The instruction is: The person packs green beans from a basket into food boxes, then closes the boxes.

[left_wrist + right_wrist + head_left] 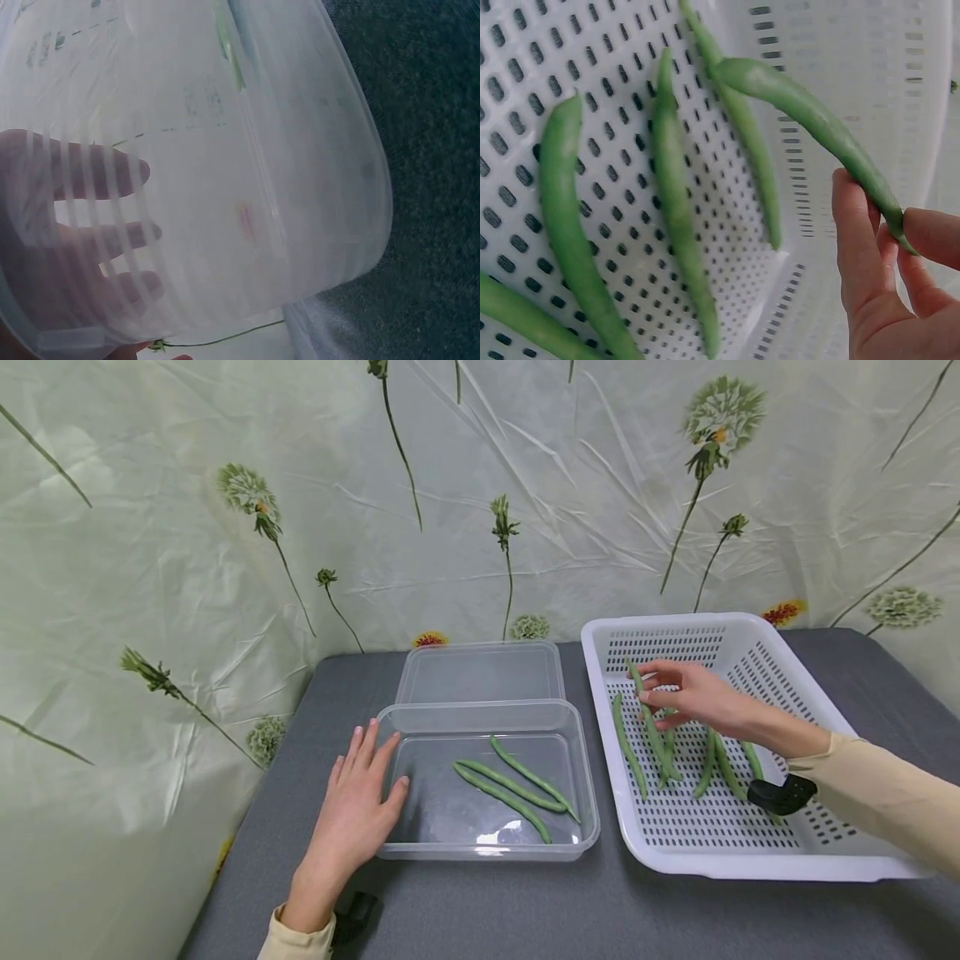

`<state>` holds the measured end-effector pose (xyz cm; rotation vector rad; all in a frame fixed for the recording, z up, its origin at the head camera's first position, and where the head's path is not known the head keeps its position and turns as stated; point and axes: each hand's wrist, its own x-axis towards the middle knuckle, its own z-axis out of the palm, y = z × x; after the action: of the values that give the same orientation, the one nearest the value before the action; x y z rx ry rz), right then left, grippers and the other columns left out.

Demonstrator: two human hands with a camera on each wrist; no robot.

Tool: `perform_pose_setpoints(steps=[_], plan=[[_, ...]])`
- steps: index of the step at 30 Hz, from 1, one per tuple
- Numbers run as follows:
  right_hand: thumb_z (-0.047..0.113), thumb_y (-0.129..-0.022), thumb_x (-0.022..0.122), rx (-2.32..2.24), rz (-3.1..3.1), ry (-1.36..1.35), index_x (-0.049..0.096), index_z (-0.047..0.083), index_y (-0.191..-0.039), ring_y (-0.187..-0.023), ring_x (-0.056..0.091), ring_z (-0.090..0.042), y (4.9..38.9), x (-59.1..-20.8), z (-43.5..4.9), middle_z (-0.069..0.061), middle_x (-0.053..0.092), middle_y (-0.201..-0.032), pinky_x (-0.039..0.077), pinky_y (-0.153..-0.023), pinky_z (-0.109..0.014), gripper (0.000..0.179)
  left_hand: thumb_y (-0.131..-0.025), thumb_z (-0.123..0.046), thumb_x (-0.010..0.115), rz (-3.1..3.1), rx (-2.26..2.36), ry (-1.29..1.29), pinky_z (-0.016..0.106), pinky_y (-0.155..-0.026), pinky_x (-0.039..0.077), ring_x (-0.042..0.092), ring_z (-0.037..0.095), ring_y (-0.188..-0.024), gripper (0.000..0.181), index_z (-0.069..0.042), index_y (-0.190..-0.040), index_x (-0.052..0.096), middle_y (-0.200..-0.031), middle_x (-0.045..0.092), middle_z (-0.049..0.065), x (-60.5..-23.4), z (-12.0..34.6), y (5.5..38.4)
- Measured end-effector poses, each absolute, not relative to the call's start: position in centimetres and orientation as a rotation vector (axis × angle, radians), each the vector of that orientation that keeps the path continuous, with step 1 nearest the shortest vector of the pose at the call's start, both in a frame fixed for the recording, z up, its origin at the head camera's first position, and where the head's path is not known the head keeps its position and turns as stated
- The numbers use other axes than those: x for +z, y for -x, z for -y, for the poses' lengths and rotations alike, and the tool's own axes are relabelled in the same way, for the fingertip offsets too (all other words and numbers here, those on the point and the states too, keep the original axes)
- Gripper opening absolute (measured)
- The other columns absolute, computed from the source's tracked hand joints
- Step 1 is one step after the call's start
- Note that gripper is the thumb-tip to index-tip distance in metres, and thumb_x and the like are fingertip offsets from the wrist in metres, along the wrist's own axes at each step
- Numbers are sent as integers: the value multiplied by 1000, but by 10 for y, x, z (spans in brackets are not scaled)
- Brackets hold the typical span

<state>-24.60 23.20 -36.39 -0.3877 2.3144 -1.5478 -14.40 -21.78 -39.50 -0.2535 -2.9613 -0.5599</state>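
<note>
Over the white perforated basket (675, 864), my right hand (701, 697) pinches a green bean (817, 124) near one end between thumb and fingers. Several other green beans (675, 202) lie on the basket floor below it. My left hand (358, 806) rests with straight, spread fingers at the left rim of a clear plastic container (480, 853). Through the container's wall, the left wrist view shows the fingers (112, 171). Three green beans (513, 785) lie inside the container, toward its right side.
A clear lid (480, 672) lies flat behind the container. Both containers stand side by side on a grey cloth-covered table (480, 914). A floral curtain (450, 527) hangs along the back and left edges.
</note>
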Motion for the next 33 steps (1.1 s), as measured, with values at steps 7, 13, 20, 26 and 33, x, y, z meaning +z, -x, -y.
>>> perform_pose_setpoints(steps=[7, 13, 20, 26, 33], plan=[[8, -99, 59, -1553, -2354, 414, 39, -9, -144, -81, 65, -17, 240, -351, -230, -29, 49, -126, 59, -69, -41, 52, -103, -31, 50, 2975, -535, 286, 63, -113, 10, 4, 31, -150, 56, -7, -152, 38, -163, 12, 16, -396, 218, 145], [14, -99, 61, -1576, -2358, 447, 43, -5, -142, -83, 69, -21, 234, -340, -224, -25, 56, -123, 58, -65, -38, 51, -101, -29, 53, 2979, -491, 297, 61, -114, 11, 6, 31, -150, 60, -4, -152, 36, -162, 13, 17, -396, 219, 146], [17, -98, 64, -1601, -2323, 476, 44, -2, -142, -86, 70, -28, 224, -326, -207, -26, 55, -125, 59, -64, -41, 52, -101, -28, 54, 2965, -474, 314, 60, -114, 15, 8, 32, -149, 62, -2, -153, 33, -163, 13, 17, -396, 220, 146], [15, -97, 65, -1657, -2227, 511, 48, 0, -139, -84, 71, -31, 222, -318, -184, -24, 57, -123, 58, -64, -43, 48, -100, -26, 56, 2936, -479, 324, 60, -113, 18, 11, 34, -148, 63, 0, -152, 33, -162, 15, 19, -397, 221, 146], [9, -96, 64, -1710, -2156, 552, 47, -2, -140, -86, 71, -31, 226, -317, -159, -22, 59, -116, 59, -64, -43, 48, -100, -25, 56, 2942, -495, 334, 59, -113, 20, 12, 36, -148, 63, 1, -153, 32, -161, 15, 20, -397, 221, 146]])
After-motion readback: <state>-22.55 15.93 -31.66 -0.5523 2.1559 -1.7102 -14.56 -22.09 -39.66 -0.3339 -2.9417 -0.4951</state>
